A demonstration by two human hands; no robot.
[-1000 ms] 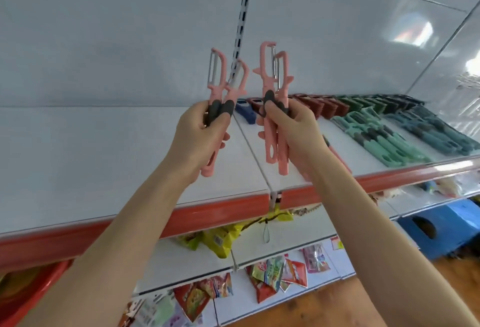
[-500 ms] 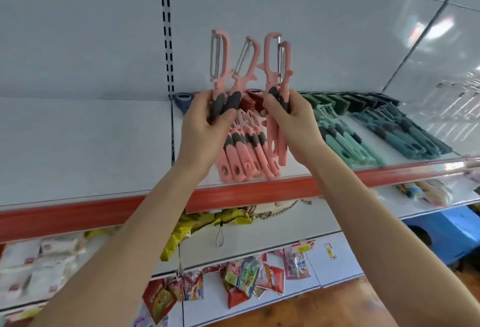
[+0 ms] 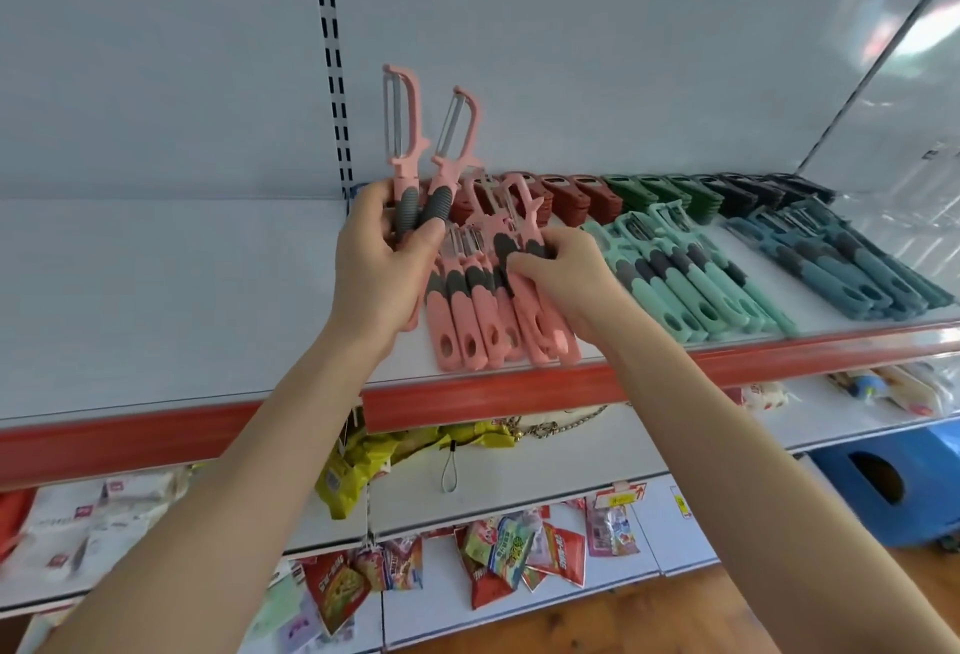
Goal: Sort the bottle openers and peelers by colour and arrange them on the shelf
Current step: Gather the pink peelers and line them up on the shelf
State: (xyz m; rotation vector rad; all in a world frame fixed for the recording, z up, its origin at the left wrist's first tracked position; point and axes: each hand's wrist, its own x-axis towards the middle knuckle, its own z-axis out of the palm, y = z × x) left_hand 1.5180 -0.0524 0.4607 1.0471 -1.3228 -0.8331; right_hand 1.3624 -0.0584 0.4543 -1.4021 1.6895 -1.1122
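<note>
Head view: left hand (image 3: pixel 379 264) grips two upright pink peelers (image 3: pixel 410 134) by grey handles; right hand (image 3: pixel 566 279) clasps two more (image 3: pixel 540 310), lowered onto shelf row (image 3: pixel 462 331)

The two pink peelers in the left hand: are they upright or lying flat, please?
Upright, slightly splayed: the left hand grips the two pink peelers by their grey sections, blades pointing up.

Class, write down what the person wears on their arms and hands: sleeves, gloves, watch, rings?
Nothing worn shows. The left hand and right hand are bare: no gloves, no rings in view. The left forearm and right forearm are bare to the picture's edge: no sleeves, watch or bracelet.
</note>
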